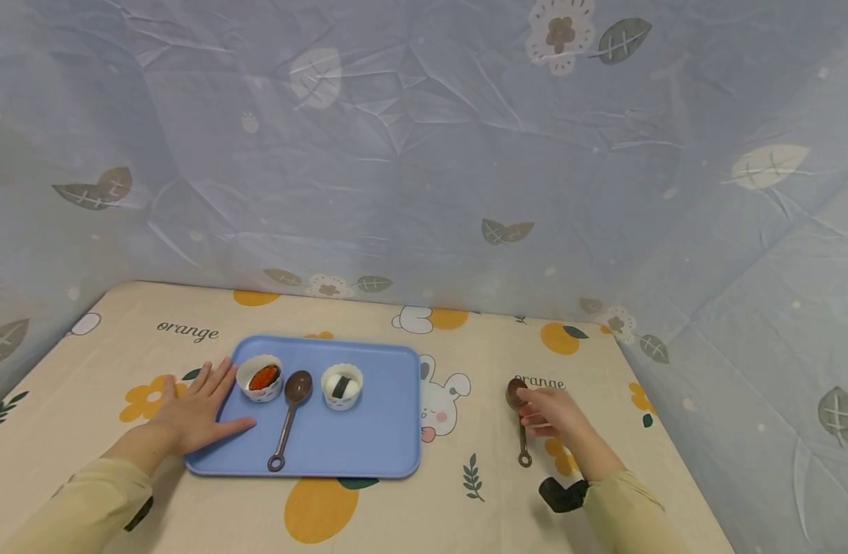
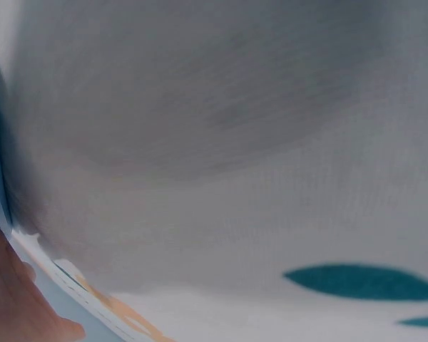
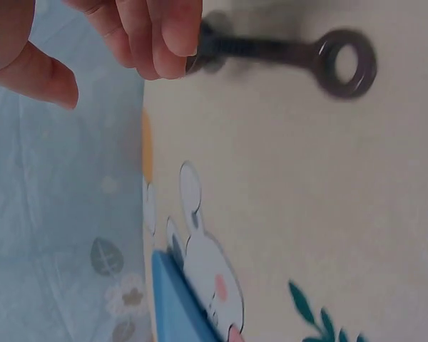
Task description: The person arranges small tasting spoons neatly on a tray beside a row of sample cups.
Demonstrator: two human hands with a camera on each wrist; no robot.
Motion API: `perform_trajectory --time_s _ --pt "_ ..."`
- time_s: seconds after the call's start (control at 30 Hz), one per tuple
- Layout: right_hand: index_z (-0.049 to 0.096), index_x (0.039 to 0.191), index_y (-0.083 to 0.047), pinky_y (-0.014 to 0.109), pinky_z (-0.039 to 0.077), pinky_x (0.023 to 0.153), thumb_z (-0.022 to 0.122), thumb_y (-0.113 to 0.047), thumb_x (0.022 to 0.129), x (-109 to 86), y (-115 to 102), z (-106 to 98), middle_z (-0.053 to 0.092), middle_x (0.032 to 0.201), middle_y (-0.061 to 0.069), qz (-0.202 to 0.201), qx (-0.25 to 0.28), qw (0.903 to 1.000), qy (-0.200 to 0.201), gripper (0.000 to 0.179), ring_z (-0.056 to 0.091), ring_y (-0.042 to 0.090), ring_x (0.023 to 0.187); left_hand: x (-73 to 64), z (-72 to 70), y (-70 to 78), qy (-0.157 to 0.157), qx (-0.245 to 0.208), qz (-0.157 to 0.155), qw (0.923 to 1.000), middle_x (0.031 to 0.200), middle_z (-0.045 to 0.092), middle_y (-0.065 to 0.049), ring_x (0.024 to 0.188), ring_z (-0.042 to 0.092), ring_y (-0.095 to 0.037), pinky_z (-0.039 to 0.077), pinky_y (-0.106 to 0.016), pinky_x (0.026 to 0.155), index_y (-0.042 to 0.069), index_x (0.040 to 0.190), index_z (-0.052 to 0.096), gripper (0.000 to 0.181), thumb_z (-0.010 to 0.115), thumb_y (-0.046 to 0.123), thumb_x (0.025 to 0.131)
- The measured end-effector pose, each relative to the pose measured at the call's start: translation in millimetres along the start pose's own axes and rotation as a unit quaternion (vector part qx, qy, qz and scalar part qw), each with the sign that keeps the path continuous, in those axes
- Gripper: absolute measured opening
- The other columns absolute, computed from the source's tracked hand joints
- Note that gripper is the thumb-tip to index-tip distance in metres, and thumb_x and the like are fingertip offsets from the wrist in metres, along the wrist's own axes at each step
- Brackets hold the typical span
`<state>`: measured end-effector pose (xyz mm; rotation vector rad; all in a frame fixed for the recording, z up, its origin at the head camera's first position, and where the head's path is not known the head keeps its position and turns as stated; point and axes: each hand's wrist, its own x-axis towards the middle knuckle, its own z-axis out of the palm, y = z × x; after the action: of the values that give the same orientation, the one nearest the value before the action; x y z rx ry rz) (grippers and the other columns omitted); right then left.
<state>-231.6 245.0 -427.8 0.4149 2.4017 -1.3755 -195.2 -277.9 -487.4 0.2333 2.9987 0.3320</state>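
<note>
My left hand [image 1: 197, 412] lies with spread fingers over the left edge of the blue tray [image 1: 375, 450], thumb on the tray floor. In the tray, a brown spoon [image 1: 283, 431] lies between two small white cups. The left cup [image 1: 263, 394] holds an orange-topped piece [image 1: 263, 377]; the right cup [image 1: 341, 401] holds a white piece with a black band [image 1: 342, 387]. Right of the tray, my right hand [image 1: 552, 411] hovers over a second brown spoon [image 1: 524, 455]. The right wrist view shows its thumb apart from the bent fingers, with the spoon's ringed handle [image 3: 285, 51] beyond them.
A patterned cloth [image 1: 493, 523] covers the table, with printed oranges, leaves and a rabbit. Grey-blue fabric [image 1: 424, 154] hangs behind the table and along its sides. A dark wrist-worn device [image 1: 564, 495] shows by the right sleeve [image 1: 628, 508].
</note>
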Motion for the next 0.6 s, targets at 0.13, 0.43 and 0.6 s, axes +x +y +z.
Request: perform_trajectory --time_s 0.13,0.43,0.6 --pt "0.054 0.114 0.008 0.025 0.054 0.063 0.055 -0.031 0.091 2.1 7.0 -4.7 0.068 0.086 0.011 0.003 0.004 1.0 0.004 0.045 0.061 0.01 0.067 -0.1 -0.3 0.6 -0.001 0.001 -0.001 1.0 0.154 0.011 -0.024 0.138 0.012 -0.05 -0.005 -0.077 0.099 -0.005 0.146 0.018 0.102 0.047 0.069 0.081" --pt "0.055 0.11 0.007 0.022 0.053 0.058 0.056 -0.028 0.091 9.0 16.9 -4.6 0.067 0.08 0.007 0.033 0.014 0.9992 0.016 0.039 0.058 0.01 0.061 -0.4 -0.5 1.3 0.0 0.003 -0.001 1.0 0.154 0.012 -0.024 0.138 0.013 -0.05 -0.005 -0.077 0.099 -0.005 0.145 0.019 0.102 0.047 0.069 0.08" --pt "0.054 0.11 0.007 0.022 0.052 0.055 0.056 -0.026 0.091 11.5 20.2 -3.4 0.066 0.075 0.004 0.047 0.03 0.9983 0.016 0.039 0.058 0.009 0.057 -1.0 -2.5 2.6 0.001 0.002 0.0 1.0 0.154 0.013 -0.025 0.138 0.013 -0.05 -0.004 -0.077 0.099 -0.005 0.145 0.019 0.102 0.048 0.069 0.08"
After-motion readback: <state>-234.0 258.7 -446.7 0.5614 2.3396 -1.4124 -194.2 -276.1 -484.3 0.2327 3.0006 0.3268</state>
